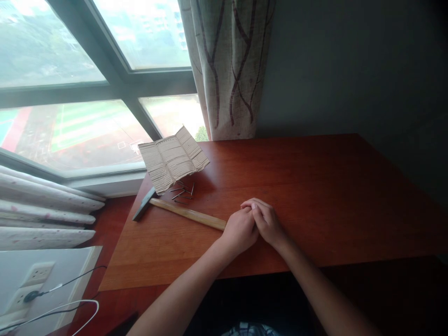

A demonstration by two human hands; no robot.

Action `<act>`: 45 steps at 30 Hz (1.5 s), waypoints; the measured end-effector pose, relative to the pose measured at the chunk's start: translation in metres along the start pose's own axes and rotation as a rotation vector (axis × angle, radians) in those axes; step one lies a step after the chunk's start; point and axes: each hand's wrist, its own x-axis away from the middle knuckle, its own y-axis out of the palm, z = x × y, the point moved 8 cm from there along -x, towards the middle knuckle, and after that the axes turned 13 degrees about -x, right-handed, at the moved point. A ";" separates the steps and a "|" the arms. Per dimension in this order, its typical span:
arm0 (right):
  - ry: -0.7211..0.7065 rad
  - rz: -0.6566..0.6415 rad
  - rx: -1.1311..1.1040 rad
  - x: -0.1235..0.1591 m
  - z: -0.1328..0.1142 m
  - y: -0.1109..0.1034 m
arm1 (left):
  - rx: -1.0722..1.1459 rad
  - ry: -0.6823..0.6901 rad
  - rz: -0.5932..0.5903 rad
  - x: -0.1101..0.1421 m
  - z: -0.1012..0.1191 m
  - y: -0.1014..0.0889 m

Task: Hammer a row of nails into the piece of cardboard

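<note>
Head view: left hand [241,229] and right hand [269,223] fold closed together at the hammer's handle [189,214] end. Nails [182,190] and cardboard [174,156] lie near its head.

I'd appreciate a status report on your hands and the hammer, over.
Left hand and right hand clasped. Hammer on table, handle reaching left hand. Nails, cardboard near its head.

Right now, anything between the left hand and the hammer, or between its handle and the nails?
Nothing visible in either gap. The left hand overlaps the end of the hammer handle in view; contact can't be confirmed. Only bare tabletop shows between handle and nails; the cardboard sits beyond.
</note>
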 end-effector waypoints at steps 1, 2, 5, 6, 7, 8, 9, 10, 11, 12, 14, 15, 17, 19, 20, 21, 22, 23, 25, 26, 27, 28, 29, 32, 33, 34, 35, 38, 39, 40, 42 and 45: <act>0.000 0.000 0.000 0.000 0.000 0.000 | 0.000 -0.002 -0.003 0.000 0.000 0.000; 0.000 0.000 0.000 0.000 0.000 0.000 | 0.000 -0.004 -0.006 0.000 0.000 0.000; 0.000 0.002 0.000 0.001 0.000 0.000 | -0.001 -0.014 -0.018 0.000 0.000 0.000; 0.001 0.004 0.000 0.001 0.001 0.000 | 0.000 -0.014 -0.021 0.000 0.000 0.001; 0.002 0.006 0.001 0.001 0.001 0.000 | 0.002 -0.014 -0.023 0.000 0.000 0.001; 0.003 0.008 0.002 0.001 0.001 0.000 | 0.005 -0.013 -0.024 0.000 0.000 0.001; 0.005 0.010 0.002 0.001 0.002 0.000 | 0.007 -0.013 -0.024 0.000 0.000 0.001; 0.005 0.011 0.002 0.001 0.002 0.000 | 0.010 -0.012 -0.025 0.000 0.000 0.001; 0.006 0.011 0.002 0.001 0.002 0.000 | 0.013 -0.013 -0.025 0.000 0.000 0.001; 0.006 0.011 0.001 0.001 0.002 0.000 | 0.017 -0.014 -0.026 0.000 0.000 0.001; 0.007 0.008 0.000 0.001 0.002 0.000 | 0.023 -0.013 -0.027 0.000 0.000 0.001; 0.007 0.006 -0.001 0.001 0.001 0.000 | 0.024 -0.012 -0.028 0.000 0.000 0.001; 0.008 0.002 -0.002 0.001 0.001 0.000 | 0.025 -0.010 -0.032 0.000 0.001 0.001; 0.009 0.000 -0.002 0.001 0.001 0.000 | 0.026 -0.007 -0.034 0.000 0.001 0.001; 0.010 0.001 -0.002 0.001 0.002 0.000 | 0.026 -0.007 -0.035 0.000 0.000 0.002; 0.010 0.001 -0.002 0.001 0.002 0.000 | 0.026 -0.008 -0.036 0.000 0.000 0.002; 0.010 0.001 -0.002 0.001 0.002 0.000 | 0.025 -0.010 -0.036 0.000 0.000 0.002; 0.010 0.001 -0.001 0.001 0.003 0.000 | 0.025 -0.012 -0.037 -0.001 0.000 0.001; 0.011 0.002 -0.002 0.001 0.003 0.000 | 0.026 -0.016 -0.037 -0.001 0.000 0.001; 0.011 0.002 -0.003 0.001 0.003 0.000 | 0.028 -0.014 -0.037 -0.001 0.000 0.000; 0.011 0.003 -0.004 0.001 0.002 0.000 | 0.032 -0.013 -0.035 -0.001 0.000 0.000; 0.011 0.004 -0.006 0.001 0.002 0.000 | 0.035 -0.010 -0.033 -0.001 0.001 -0.001; 0.011 0.005 -0.006 0.001 0.002 0.000 | 0.037 -0.009 -0.030 -0.001 0.001 -0.001; 0.015 0.008 -0.003 0.001 0.001 0.000 | 0.035 -0.006 -0.023 0.000 0.001 -0.001; 0.017 0.009 -0.002 0.001 0.002 0.000 | 0.035 -0.005 -0.020 0.000 0.001 -0.001; 0.019 0.010 -0.001 0.001 0.002 0.000 | 0.035 -0.004 -0.016 0.001 0.001 -0.001; 0.021 0.010 -0.001 0.001 0.002 0.000 | 0.036 -0.002 -0.011 0.001 0.001 -0.001; 0.026 0.009 -0.001 0.001 0.002 0.000 | 0.038 0.000 -0.006 0.001 0.001 -0.001; 0.028 0.009 0.000 0.001 0.002 0.000 | 0.038 -0.001 -0.009 0.001 0.001 -0.001; 0.030 0.007 0.000 0.001 0.002 0.000 | 0.038 -0.002 -0.013 0.001 0.001 -0.001; 0.032 0.005 0.001 0.001 0.002 0.000 | 0.034 -0.006 -0.020 0.000 0.000 0.000; 0.033 0.002 0.003 0.001 0.002 0.001 | 0.030 -0.013 -0.026 0.000 0.000 0.000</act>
